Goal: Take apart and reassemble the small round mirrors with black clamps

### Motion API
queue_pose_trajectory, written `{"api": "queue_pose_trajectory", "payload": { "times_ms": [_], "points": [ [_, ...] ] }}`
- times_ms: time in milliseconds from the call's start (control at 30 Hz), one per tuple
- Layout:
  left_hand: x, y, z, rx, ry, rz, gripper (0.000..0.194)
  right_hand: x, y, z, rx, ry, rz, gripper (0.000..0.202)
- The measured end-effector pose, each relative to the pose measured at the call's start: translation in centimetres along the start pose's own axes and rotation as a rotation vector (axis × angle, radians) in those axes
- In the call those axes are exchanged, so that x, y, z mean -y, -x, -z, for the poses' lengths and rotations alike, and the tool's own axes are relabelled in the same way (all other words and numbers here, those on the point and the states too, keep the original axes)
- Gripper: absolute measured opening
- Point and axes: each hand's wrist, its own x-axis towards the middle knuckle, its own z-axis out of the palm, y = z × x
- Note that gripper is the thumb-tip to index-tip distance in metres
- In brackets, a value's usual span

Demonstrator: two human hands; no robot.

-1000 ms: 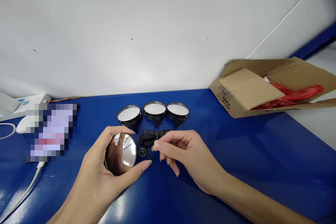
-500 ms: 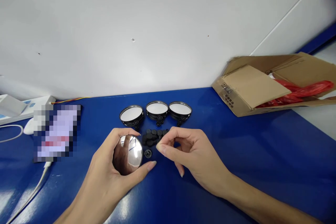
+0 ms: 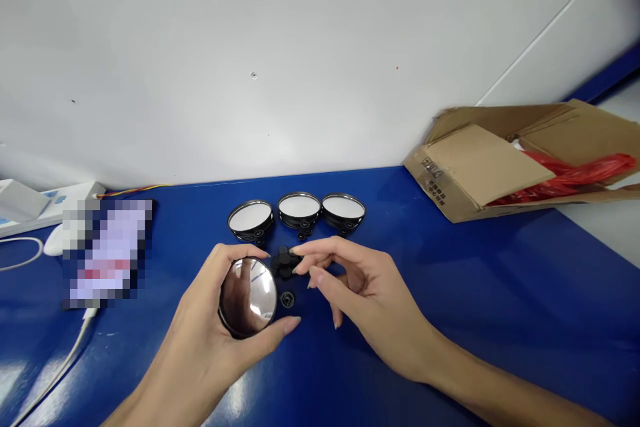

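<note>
A small round convex mirror (image 3: pixel 249 297) with a dark rim sits in my left hand (image 3: pixel 220 320), its face turned up toward me. My thumb and fingers wrap its left side. From the mirror's right side juts a black ring-shaped mount (image 3: pixel 287 299), between thumb and fingertips. My right hand (image 3: pixel 357 280) reaches over a cluster of small black knobs (image 3: pixel 284 259), its index finger and thumb apart. Nothing shows between those fingers, and the hand covers part of the cluster. Behind lie three more round mirrors (image 3: pixel 250 217), (image 3: pixel 299 204), (image 3: pixel 343 207), each with a black mount toward me.
An opened cardboard box (image 3: pixel 480 167) with red plastic (image 3: pixel 585 170) inside stands at the back right. On the left lie a blurred phone (image 3: pixel 107 253), a white cable (image 3: pixel 63 363) and a white power strip (image 3: pixel 75 197). A white wall (image 3: pixel 310 67) borders the blue table (image 3: pixel 350 373).
My right thumb and index finger have parted from a pinch, and the index finger has stretched left over the black knobs. The held mirror has shifted slightly right and down.
</note>
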Motion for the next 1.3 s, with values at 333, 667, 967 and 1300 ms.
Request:
{"api": "queue_pose_trajectory", "payload": {
  "times_ms": [333, 667, 967, 1300],
  "points": [
    [0.0, -0.1, -0.5, -0.08, -0.169, -0.235, 0.059, -0.1, 0.2, -0.3, -0.047, 0.177, -0.005, 0.011],
    [0.1, -0.5, 0.2, -0.229, -0.229, -0.161, 0.069, 0.1, -1.2, 2.1, -0.367, 0.545, 0.348, 0.014],
    [-0.2, -0.6, 0.3, -0.194, -0.059, -0.05, 0.072, 1.3, -1.6, 3.7, -0.392, 0.774, 0.514, 0.015],
    [-1.5, -0.9, 0.4, -0.378, 0.051, 0.064, 0.077, 0.4, -2.0, 5.9, -0.099, 1.158, 0.398, 0.016]
  ]
}}
